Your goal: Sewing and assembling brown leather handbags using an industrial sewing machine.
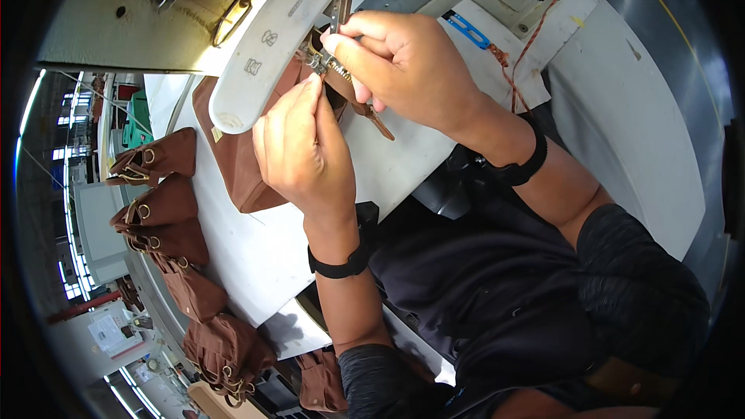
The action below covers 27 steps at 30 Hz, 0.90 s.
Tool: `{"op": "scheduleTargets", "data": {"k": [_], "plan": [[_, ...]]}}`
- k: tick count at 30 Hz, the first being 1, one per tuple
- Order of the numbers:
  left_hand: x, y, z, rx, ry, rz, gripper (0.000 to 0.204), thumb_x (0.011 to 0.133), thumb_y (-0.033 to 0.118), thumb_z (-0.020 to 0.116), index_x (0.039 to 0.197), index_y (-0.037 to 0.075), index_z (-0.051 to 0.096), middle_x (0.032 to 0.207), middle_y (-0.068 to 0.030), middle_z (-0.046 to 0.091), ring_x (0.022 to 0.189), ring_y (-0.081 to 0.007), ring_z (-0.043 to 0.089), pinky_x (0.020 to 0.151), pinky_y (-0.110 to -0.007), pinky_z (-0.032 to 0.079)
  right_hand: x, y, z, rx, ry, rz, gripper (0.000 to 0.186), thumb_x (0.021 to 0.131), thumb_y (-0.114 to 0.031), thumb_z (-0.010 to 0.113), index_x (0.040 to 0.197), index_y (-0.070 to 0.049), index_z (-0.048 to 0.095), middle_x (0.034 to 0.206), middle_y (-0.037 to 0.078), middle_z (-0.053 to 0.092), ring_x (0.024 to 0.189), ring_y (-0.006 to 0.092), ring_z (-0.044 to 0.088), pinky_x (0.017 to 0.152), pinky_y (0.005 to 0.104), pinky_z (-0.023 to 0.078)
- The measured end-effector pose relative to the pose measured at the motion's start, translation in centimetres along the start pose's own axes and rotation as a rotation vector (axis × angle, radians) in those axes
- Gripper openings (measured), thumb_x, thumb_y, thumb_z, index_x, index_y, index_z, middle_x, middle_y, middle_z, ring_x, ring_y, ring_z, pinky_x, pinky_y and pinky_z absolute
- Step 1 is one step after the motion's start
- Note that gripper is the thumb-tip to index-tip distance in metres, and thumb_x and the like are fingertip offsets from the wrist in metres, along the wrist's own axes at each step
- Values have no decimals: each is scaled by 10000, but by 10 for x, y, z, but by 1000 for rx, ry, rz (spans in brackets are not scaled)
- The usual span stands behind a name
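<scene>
Both my hands meet at the stitching end of a sewing machine (264,54). My left hand (303,147) is closed, thumb and forefinger pinched together just below the metal presser foot parts (318,62). Anything in that pinch is too small to make out. To its right, my right hand (419,70) is also closed, its fingertips against a narrow dark metal piece; whether this is a tool or a machine part I cannot tell. A brown bag (240,155) lies under the machine head, partly hidden by my left hand. A brown strap end (378,122) sticks out below my right hand.
Several brown bags (174,209) with brass-coloured rings line the left table edge. A blue-handled tool (467,29) lies at the upper right beside an orange cord (512,74). The white tabletop (388,167) continues under my forearms. A green bin (136,119) stands farther left.
</scene>
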<state>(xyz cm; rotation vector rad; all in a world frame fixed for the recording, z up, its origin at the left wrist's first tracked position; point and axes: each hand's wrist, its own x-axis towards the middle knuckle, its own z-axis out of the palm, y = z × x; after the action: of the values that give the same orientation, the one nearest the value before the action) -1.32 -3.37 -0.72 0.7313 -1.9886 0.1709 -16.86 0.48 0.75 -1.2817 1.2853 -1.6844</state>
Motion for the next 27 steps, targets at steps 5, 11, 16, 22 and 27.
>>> {"op": "scheduleTargets", "data": {"k": [5, 11, 16, 22, 27], "plan": [[3, 0, -3, -7, -45, -9, 177, 873, -39, 762, 1036, 23, 786, 1000, -94, 778, 860, -231, 694, 784, -339, 547, 2, 8, -2, -119, 4, -94, 221, 1030, -135, 637, 882, 16, 703, 596, 20, 651, 495, 49, 563, 476, 227, 445], [4, 2, -4, 27, -57, -27, 160, 880, -27, 760, 1029, 26, 788, 994, -95, 777, 881, -227, 702, 781, -338, 550, 2, 11, 0, -136, 17, -92, 232, 1029, -136, 638, 855, 10, 686, 594, 18, 644, 495, 51, 566, 475, 226, 441], [3, 1, -3, 14, -58, -57, 156, 885, -1, 760, 1034, 38, 786, 994, -85, 773, 888, -237, 703, 826, -343, 544, 0, 7, -1, -104, -13, -58, 198, 1029, -137, 634, 924, 18, 700, 612, 23, 652, 513, 52, 571, 485, 231, 447], [14, -11, -34, 74, -367, 76, 452, 826, 193, 847, 1247, 86, 724, 1237, -98, 717, 1107, -287, 667, 995, -404, 472, -37, 13, -19, -26, 93, -130, 248, 1038, -151, 642, 1240, -9, 664, 677, 21, 657, 598, 53, 597, 557, 234, 470], [5, -70, -82, 361, -715, 114, 644, 870, 283, 813, 1447, 90, 602, 1398, -143, 638, 1258, -387, 602, 1073, -464, 470, -64, 30, -30, -32, 50, -146, 317, 1039, -114, 650, 1335, -5, 625, 764, 0, 629, 686, 30, 565, 649, 209, 455]]}}
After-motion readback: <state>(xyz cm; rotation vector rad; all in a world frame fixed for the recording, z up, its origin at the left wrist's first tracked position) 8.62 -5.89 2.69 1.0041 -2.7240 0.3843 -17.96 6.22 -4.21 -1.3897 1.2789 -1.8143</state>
